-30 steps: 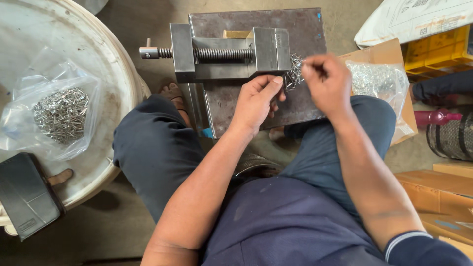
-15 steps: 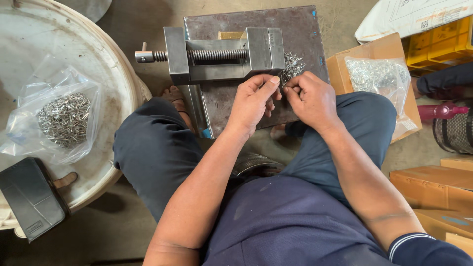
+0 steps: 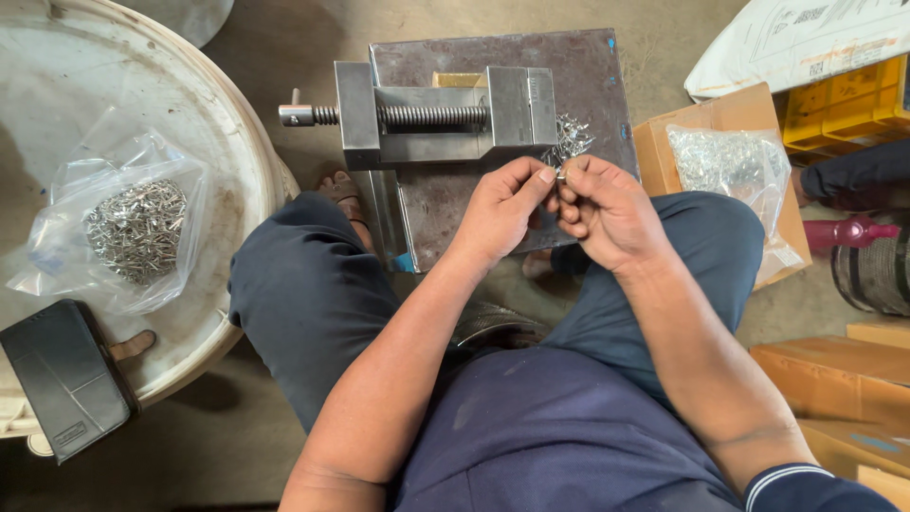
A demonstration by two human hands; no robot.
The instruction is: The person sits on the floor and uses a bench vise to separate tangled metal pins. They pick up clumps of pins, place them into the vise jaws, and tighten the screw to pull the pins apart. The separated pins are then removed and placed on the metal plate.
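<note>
A grey steel bench vise (image 3: 445, 118) sits on a dark metal plate (image 3: 588, 66), its screw running left to right. Just below the vise's right end, your left hand (image 3: 498, 209) and right hand (image 3: 611, 213) meet, fingertips pinching one small silver metal piece (image 3: 560, 173); its direction is too small to tell. A loose pile of silver pieces (image 3: 572, 142) lies beside that end.

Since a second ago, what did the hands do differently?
Both hands drew back from the little metal pile beside the vise, toward the person's lap. The left hand and right hand now meet fingertip to fingertip, pinching a small metal piece between them. The vise, the bags of metal parts and the boxes stayed put.
</note>
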